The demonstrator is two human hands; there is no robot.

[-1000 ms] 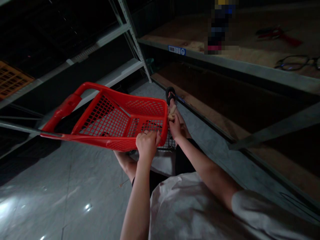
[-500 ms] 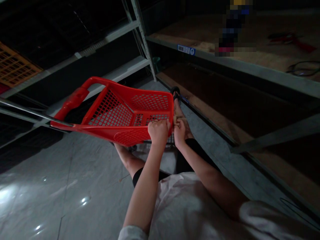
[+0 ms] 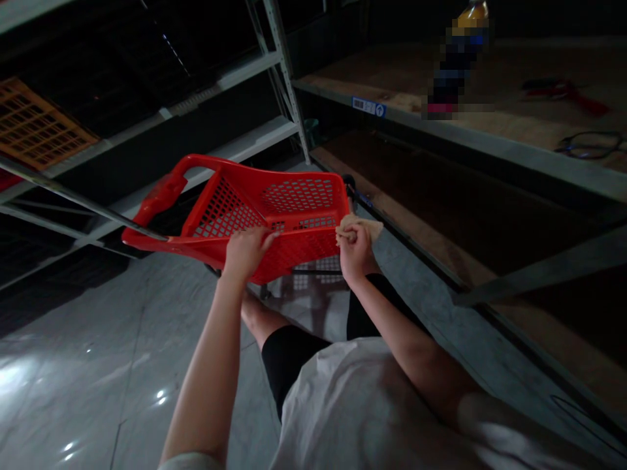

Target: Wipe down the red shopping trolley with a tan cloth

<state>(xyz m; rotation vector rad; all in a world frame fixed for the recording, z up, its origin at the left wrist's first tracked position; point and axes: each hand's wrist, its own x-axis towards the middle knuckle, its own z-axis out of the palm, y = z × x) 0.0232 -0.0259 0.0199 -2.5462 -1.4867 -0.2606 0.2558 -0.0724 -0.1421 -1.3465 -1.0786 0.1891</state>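
red basket, a perforated plastic one with a thick handle at its far left end, hangs tilted above the pale floor in the middle of the scene, in front of the person's knees. left hand is clenched over the basket's near rim, fingers curled onto the top edge. right hand is at the basket's right near corner, grasping a tan cloth that is pressed against the rim there. under the basket a patch of mesh shadow lies on the floor. metal shelving runs along the far left, with an orange crate on it. to the right stands a wooden shelf with a blue label on its edge, a dark cable and a red tool lying on top.
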